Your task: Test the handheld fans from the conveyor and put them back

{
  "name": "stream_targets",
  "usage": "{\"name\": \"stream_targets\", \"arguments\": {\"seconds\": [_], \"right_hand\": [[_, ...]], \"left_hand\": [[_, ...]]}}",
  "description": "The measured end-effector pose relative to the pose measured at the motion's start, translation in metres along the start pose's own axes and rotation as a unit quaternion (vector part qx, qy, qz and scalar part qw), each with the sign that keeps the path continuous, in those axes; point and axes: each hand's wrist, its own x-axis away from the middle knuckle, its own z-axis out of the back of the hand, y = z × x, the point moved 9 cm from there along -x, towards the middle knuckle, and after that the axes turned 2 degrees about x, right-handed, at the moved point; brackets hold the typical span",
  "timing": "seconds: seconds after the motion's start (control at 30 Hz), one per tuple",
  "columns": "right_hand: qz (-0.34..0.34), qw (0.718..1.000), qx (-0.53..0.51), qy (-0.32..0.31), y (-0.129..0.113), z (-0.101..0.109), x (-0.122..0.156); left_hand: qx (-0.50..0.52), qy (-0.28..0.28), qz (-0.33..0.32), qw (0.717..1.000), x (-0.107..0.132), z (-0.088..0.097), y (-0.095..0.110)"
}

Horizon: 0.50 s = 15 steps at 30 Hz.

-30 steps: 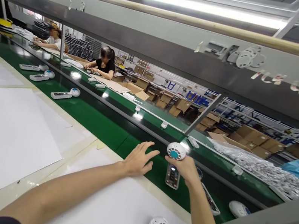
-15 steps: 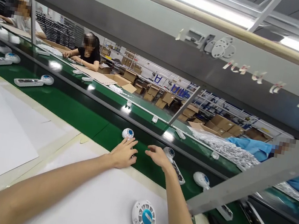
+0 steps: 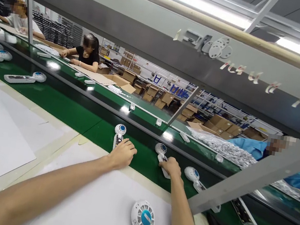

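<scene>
My left hand (image 3: pixel 122 154) rests on the near edge of the green conveyor belt (image 3: pixel 75 109), fingers curled over the handle of a small white handheld fan with a blue centre (image 3: pixel 120 130). My right hand (image 3: pixel 171 166) is closed round the handle of a second white fan (image 3: pixel 160 149) lying on the belt. A third fan (image 3: pixel 192 174) lies just right of it. Another white fan (image 3: pixel 143 217) lies on the white table sheet (image 3: pixel 89 202) between my forearms.
More fans and grey handles (image 3: pixel 19 78) ride the belt at far left. Across the line, people sit working behind a metal frame (image 3: pixel 186 103), with cardboard boxes (image 3: pixel 166 97) behind and a heap of small plastic bags (image 3: pixel 221 147). A person in blue (image 3: pixel 250 146) sits at right.
The right hand let go of the fan it held up, now lying on the belt under my left hand, and has closed on the neighbouring fan. The view swung right.
</scene>
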Motion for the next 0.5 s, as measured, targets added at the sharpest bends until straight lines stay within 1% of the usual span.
{"name": "stream_targets", "arguments": {"seconds": [0.07, 0.13, 0.17, 0.23, 0.3, 0.33, 0.37, 0.4, 0.43, 0.5], "right_hand": [[0.045, 0.997, -0.050, -0.030, -0.017, -0.005, 0.006], [0.104, 0.986, -0.110, -0.071, -0.042, -0.008, 0.020], [0.136, 0.976, -0.140, -0.093, -0.057, -0.009, 0.030], [0.198, 0.950, -0.196, -0.139, -0.085, -0.005, 0.051], [0.249, 0.926, -0.235, -0.160, -0.103, 0.006, 0.069], [0.262, 0.922, -0.242, -0.153, -0.106, 0.013, 0.072], [0.263, 0.925, -0.240, -0.135, -0.104, 0.021, 0.071], [0.253, 0.933, -0.230, -0.109, -0.098, 0.028, 0.067], [0.234, 0.946, -0.211, -0.079, -0.088, 0.034, 0.059], [0.172, 0.971, -0.163, -0.018, -0.060, 0.042, 0.038]], "left_hand": [[0.083, 0.024, 0.047, 0.995, 0.000, 0.001, -0.002], [0.179, 0.047, 0.112, 0.976, -0.001, -0.003, -0.005], [0.231, 0.054, 0.145, 0.961, -0.002, -0.007, -0.007], [0.328, 0.066, 0.204, 0.920, -0.003, -0.013, -0.009], [0.403, 0.091, 0.254, 0.875, -0.004, -0.011, -0.012], [0.430, 0.110, 0.276, 0.853, -0.005, -0.006, -0.014], [0.453, 0.130, 0.294, 0.832, -0.005, 0.000, -0.016], [0.472, 0.147, 0.309, 0.812, -0.006, 0.008, -0.016], [0.491, 0.160, 0.319, 0.794, -0.008, 0.017, -0.016], [0.526, 0.176, 0.327, 0.765, -0.011, 0.035, -0.009]]}}
